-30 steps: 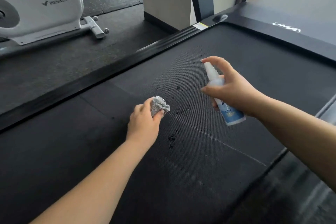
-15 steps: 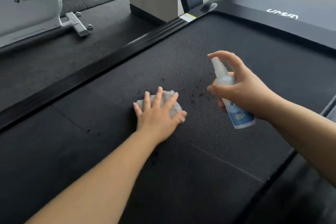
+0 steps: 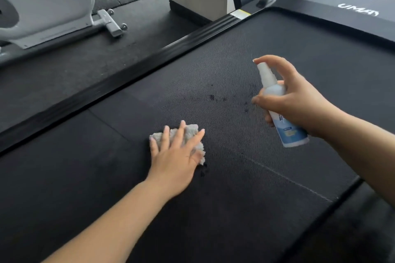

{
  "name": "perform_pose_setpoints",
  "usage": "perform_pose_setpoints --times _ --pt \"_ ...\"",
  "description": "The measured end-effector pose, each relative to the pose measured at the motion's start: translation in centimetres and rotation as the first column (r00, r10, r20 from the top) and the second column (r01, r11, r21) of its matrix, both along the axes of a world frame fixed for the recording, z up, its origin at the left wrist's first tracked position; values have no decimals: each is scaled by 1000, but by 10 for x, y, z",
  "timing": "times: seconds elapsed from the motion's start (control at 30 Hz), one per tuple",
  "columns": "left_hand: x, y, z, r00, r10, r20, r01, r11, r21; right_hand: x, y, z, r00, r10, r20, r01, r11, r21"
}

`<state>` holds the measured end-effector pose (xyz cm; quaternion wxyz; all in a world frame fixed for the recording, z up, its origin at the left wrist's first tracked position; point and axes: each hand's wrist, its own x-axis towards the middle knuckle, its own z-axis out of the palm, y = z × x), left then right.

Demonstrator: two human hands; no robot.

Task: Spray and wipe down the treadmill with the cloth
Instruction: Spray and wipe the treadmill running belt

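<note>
The treadmill belt [image 3: 245,53] is black (finely woven texture), the cloth [image 3: 190,132] pale grey, the spray bottle [image 3: 286,128] white and blue.

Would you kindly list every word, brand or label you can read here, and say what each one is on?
"MERACH": on the white exercise machine, beside a V-shaped logo.
"UMAY": white letters on the treadmill front cover, blurred, so the reading is unsure.
Spray bottle label: blue print, too small and blurred to read.
Yellow sticker on the side rail: unreadable.

left grip [image 3: 175,156] flat, fingers spread, right grip [image 3: 296,100] curled
</note>
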<state>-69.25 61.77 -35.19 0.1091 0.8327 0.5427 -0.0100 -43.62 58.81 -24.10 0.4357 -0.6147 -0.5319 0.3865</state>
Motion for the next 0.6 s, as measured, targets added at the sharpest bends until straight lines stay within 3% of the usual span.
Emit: perform_pose_setpoints --times 0.2,0.3,0.47,0.6 --pt "110 -43 11 936 -353 6 353 936 -10 -9 -8 2 999 -9 45 8 1000 10" --pt "108 -52 11 924 -381 -7 381 924 9 -8 -15 1 997 -12 73 12 1000 2" --pt "10 -29 -4 984 -163 -73 168 983 68 -18 -24 -3 999 -6 38 7 1000 -24" --pt "-100 15 -11 969 210 -133 -202 977 74 -30 -27 0 999 29 29 -29 1000 -2"
